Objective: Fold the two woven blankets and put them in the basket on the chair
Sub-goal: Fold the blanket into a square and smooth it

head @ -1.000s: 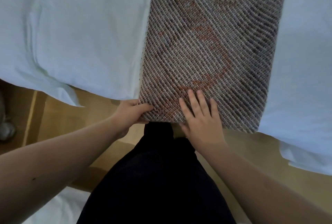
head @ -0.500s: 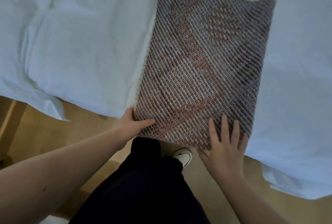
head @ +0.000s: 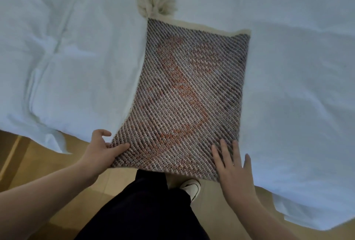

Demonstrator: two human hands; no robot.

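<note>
A folded woven blanket [head: 188,93], grey and white with an orange pattern, lies as a tall rectangle on the white bed, its near edge hanging over the bed's edge. A cream tassel [head: 155,2] sticks out at its far left corner. My left hand [head: 101,151] grips the blanket's near left corner, thumb on top. My right hand [head: 230,164] lies flat with fingers spread on the near right corner. Neither the second blanket, the basket nor the chair is in view.
The white bedding [head: 67,57] fills the upper view, with a rumpled fold on the left. Below it are a wooden floor [head: 38,162], my dark trousers [head: 146,211] and a white shoe [head: 191,187].
The view has pulled back, so the blanket's far edge and tassel now show. My right hand slid from the blanket's near middle to its near right corner. My left hand kept its corner.
</note>
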